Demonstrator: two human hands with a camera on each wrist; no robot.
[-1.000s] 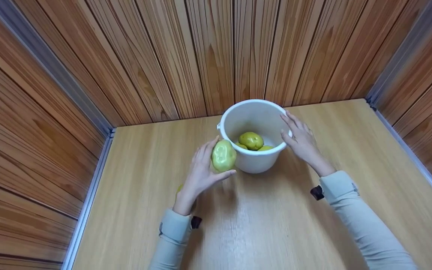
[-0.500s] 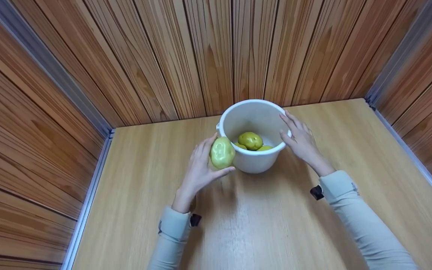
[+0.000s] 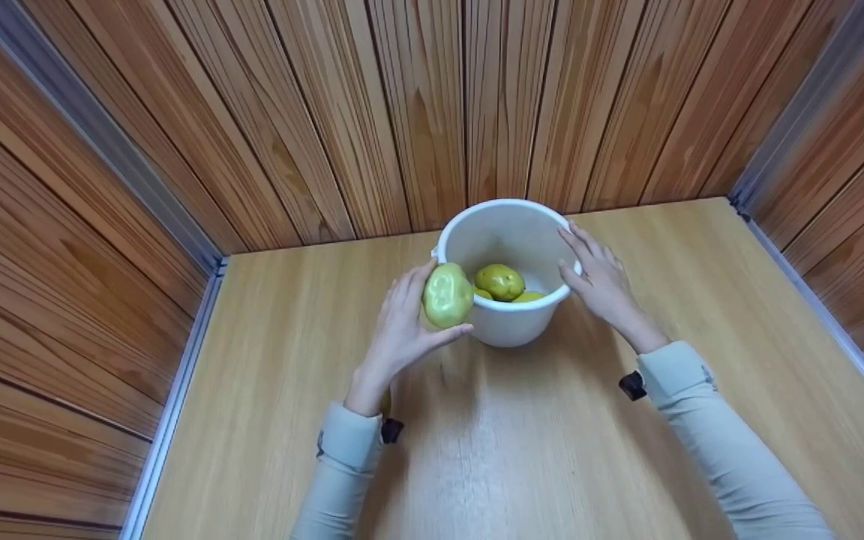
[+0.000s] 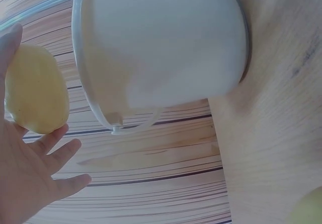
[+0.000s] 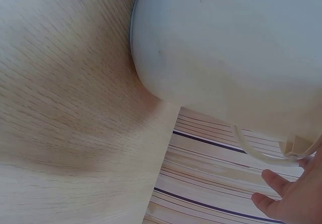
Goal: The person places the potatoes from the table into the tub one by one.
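Observation:
My left hand holds a pale yellow-green potato between thumb and fingers, at the near left side of the white bucket's rim. The left wrist view shows this potato apart from the bucket, above the table. Several potatoes lie at the bottom of the bucket; the near wall partly hides them. On the right, my right hand rests against the bucket's rim with fingers spread and fairly straight. From the right wrist, the fingers appear beside the rim and handle.
Another potato lies on the table, mostly hidden behind my left wrist in the head view. The bucket's thin handle hangs at its far side. Wood-plank walls enclose the wooden table at the back and sides.
My left hand has risen slightly toward the bucket's rim with the potato in it. The right hand and the bucket have stayed in place.

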